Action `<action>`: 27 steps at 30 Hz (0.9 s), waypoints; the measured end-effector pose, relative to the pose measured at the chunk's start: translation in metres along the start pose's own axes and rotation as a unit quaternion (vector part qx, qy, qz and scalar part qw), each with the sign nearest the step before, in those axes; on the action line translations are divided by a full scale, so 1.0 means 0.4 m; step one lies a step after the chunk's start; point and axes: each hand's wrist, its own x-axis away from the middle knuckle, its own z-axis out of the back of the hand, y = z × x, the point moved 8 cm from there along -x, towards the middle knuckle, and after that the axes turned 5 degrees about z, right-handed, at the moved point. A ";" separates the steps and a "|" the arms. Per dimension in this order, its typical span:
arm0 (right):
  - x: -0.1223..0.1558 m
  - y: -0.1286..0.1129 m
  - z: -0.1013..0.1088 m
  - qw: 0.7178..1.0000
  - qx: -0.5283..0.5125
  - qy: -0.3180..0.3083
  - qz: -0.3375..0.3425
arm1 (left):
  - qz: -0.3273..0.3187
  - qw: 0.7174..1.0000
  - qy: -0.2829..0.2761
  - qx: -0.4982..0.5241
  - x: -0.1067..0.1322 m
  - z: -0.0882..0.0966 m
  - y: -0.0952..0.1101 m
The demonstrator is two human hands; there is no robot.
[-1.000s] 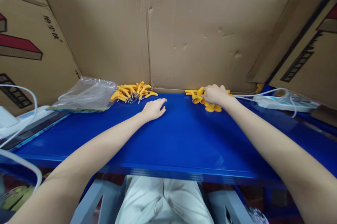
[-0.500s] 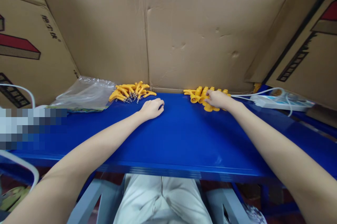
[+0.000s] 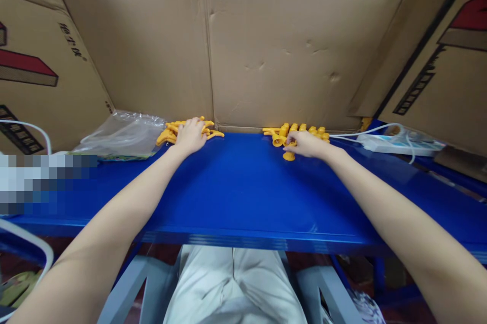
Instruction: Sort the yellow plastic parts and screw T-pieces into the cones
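My left hand (image 3: 190, 135) lies over a pile of yellow curved handles (image 3: 164, 136) with coiled metal ends, fingers stretched out and partly apart. Its palm hides most of the coils. At the right, my right hand (image 3: 306, 144) pinches a yellow cup-shaped plastic piece (image 3: 288, 156), whose round flared rim points down toward me. Just behind that hand stand several more yellow cup-shaped pieces (image 3: 312, 131) in a cluster, partly covered by my fingers. Both piles rest on the blue table (image 3: 243, 192) near its back edge.
A cardboard wall (image 3: 274, 50) closes off the back, with printed cartons (image 3: 34, 65) on either side. Left of the handles lies a clear plastic bag (image 3: 122, 134). A white power strip (image 3: 399, 144) with cables sits at the right.
My left hand has moved left and away from me, from the bare tabletop onto the handles. My right hand has shifted slightly left with a cup-shaped piece in its fingers.
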 end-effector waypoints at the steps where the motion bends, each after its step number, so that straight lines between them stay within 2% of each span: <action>1: 0.001 -0.013 -0.009 0.999 -0.034 -0.001 0.015 | 0.023 1.000 -0.003 -0.003 -0.002 -0.010 -0.038; 3: 0.000 -0.039 -0.040 0.993 -0.109 -0.020 0.050 | 0.077 0.996 -0.034 -0.007 -0.002 -0.044 -0.113; 5: -0.004 -0.058 -0.071 0.981 -0.175 -0.029 0.077 | 0.115 0.988 -0.105 -0.007 0.003 -0.093 -0.165; 7: -0.009 -0.063 -0.090 0.972 -0.217 -0.011 0.086 | 0.117 0.981 -0.152 -0.018 0.005 -0.126 -0.184; 9: -0.013 -0.063 -0.100 0.967 -0.243 0.012 0.082 | 0.108 0.980 -0.165 -0.029 0.002 -0.138 -0.182; 12: -0.013 -0.067 -0.105 0.962 -0.261 0.027 0.081 | 0.106 0.983 -0.143 -0.037 -0.005 -0.130 -0.174; 22: -0.008 -0.080 -0.094 0.965 -0.245 0.060 0.073 | 0.133 0.991 -0.001 0.032 -0.017 -0.051 -0.168; 25: -0.008 -0.084 -0.088 0.965 -0.239 0.071 0.082 | 0.119 0.992 0.034 0.031 -0.017 -0.032 -0.150; 27: -0.008 -0.086 -0.088 0.966 -0.235 0.069 0.079 | 0.094 0.995 0.037 0.025 -0.017 -0.029 -0.136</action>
